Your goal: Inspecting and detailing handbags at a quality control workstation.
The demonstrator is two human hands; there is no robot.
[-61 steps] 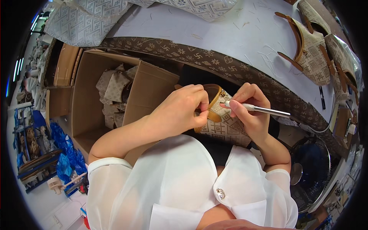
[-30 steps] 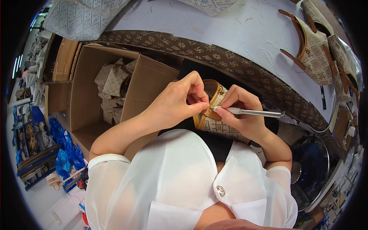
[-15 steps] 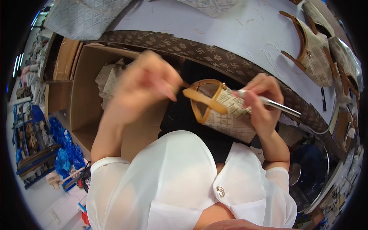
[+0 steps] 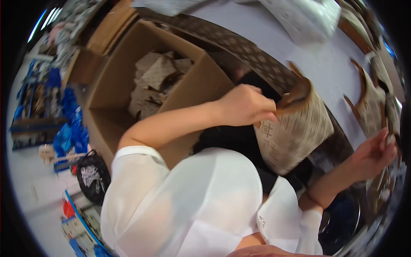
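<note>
the left hand [image 4: 247, 105] has its fingers curled together, pinching the upper edge of a tan patterned bag [image 4: 295, 139] with brown trim; this bag sits tilted, just to the right of that hand and between the two hands, its mouth turned up and away from the person, over dark cloth [image 4: 229, 141] at the lap. the right hand [image 4: 372, 156] is well apart from it, out to the right, fingers partly bent; blur hides whether they grip anything, so i cannot tell. just beyond the right hand are more patterned bags [image 4: 371, 107] with brown straps. ahead of both hands runs the pale worktop [image 4: 291, 55], with a plastic-wrapped bundle [image 4: 306, 19] on it. left of the left hand, a cardboard box [image 4: 209, 79] stands open, holding patterned pieces [image 4: 158, 73]
</note>
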